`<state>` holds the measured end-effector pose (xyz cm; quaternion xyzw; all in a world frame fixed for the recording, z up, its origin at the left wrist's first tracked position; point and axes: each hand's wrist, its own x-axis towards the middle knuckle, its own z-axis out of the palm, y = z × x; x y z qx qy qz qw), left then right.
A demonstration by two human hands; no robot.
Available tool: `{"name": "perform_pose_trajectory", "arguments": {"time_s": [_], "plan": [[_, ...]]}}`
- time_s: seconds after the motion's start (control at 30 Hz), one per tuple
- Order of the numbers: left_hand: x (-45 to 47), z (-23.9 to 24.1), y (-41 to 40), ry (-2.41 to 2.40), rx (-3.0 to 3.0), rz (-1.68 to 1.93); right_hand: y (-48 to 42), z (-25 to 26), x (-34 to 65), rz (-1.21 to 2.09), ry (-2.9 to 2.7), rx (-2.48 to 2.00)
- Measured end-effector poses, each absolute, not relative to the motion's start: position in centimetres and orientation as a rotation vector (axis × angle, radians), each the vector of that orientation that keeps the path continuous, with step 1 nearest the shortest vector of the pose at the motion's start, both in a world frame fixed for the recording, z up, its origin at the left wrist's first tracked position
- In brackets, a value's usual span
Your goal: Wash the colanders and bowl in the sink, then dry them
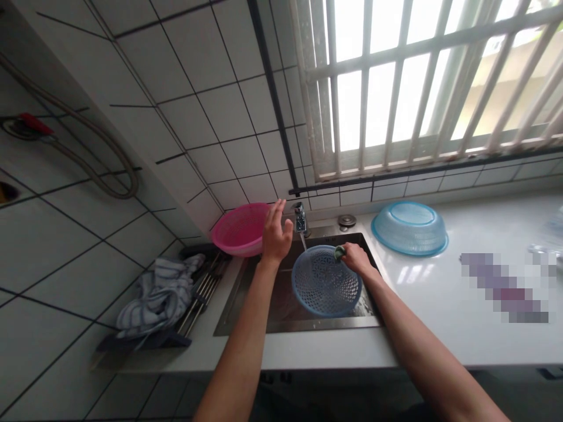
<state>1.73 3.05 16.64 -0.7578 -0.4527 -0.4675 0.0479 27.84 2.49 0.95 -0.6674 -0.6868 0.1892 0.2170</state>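
Note:
Over the left part of the sink, my left hand (276, 234) is raised with its fingers stretched out, holding nothing, just left of the faucet (300, 218). Water runs from the spout into a blue plastic colander (325, 284) in the sink (250, 296). My right hand (358, 258) is closed on a small green scrubbing cloth (339, 253) at the colander's upper right rim. Whether the fingers also grip the rim is hard to see. Behind my left hand rests a pink plastic basket (240, 230).
An upturned light blue basin (411, 228) lies on the white counter (433, 305), right of the sink. A metal drain plug (347, 221) sits behind the sink. To the left, a striped cloth (160, 293) lies over a rack (204, 293). A barred window (396, 88) is behind.

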Motion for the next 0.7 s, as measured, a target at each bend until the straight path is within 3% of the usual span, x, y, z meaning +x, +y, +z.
{"name": "perform_pose_trajectory", "arguments": {"time_s": [0.2,0.37,0.57,0.7], "plan": [[2.3,15.4,7.6,-1.567,-2.488,-1.145,2.9,0.4,27.4,0.573,-1.913,-1.579],[2.0,14.7,8.5,-1.628,-2.488,-1.111,3.9,-0.3,27.6,0.554,-1.822,-1.498],[0.5,11.9,7.0,-1.649,-2.524,-1.320,4.5,-1.7,28.1,0.584,-1.805,-1.530],[-2.0,6.8,5.4,-2.107,-2.312,-1.633,4.9,-2.3,28.3,0.691,-1.739,-1.579]]}}
